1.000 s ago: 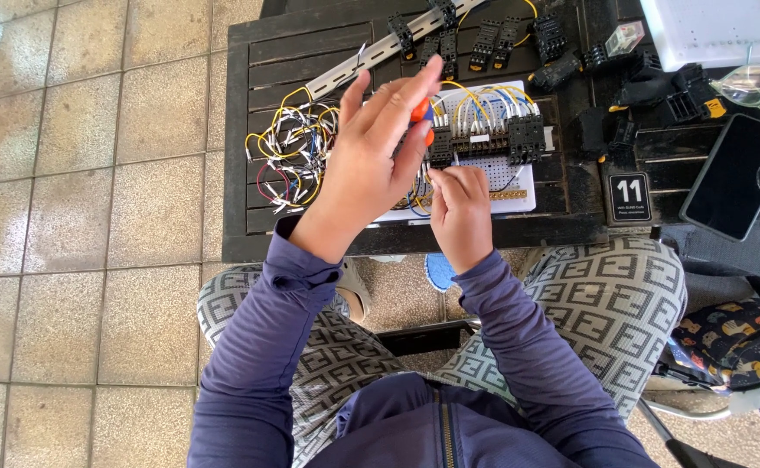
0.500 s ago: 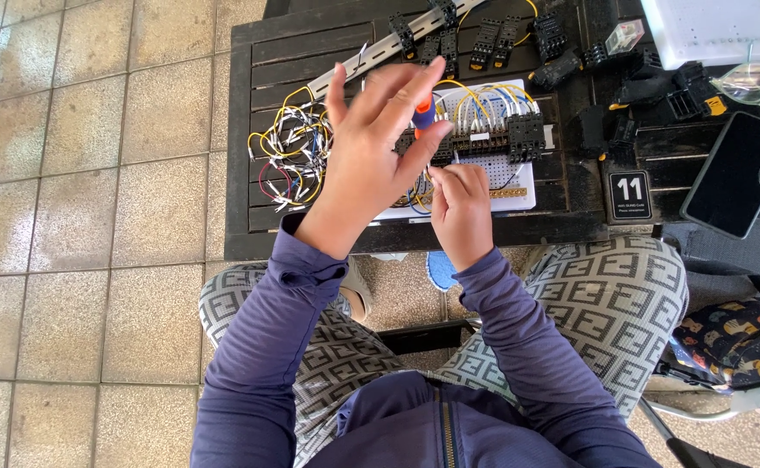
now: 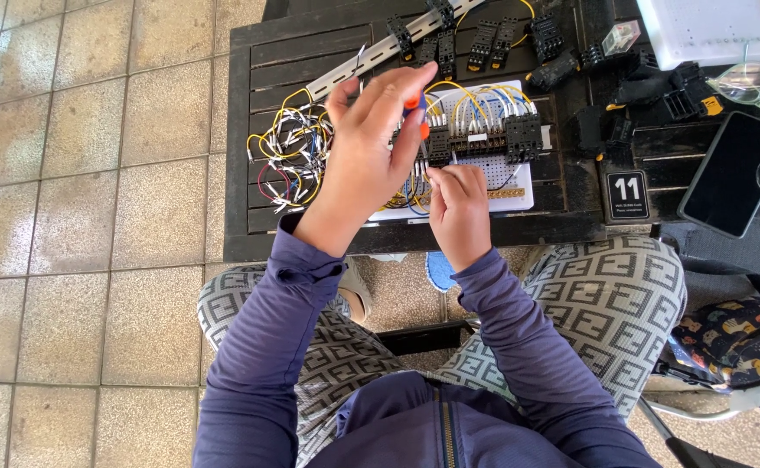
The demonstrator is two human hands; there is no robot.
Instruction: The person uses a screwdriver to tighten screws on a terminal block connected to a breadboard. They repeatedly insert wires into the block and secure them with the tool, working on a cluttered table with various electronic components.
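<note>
I see bright, even daylight, soft shadows under my left hand (image 3: 364, 152). Glare whitens the plastic box (image 3: 714, 30) far right of the hands. Focus sharp; slight wide-angle bending at edges.

The dark table (image 3: 310, 52) is looking like rough slatted wood. Near it, the phone (image 3: 733, 173) is shining glossy, and the rail (image 3: 371, 65) is gleaming like metal.

Tiled patio: slatted table (image 3: 258, 104) as electronics workbench
</note>
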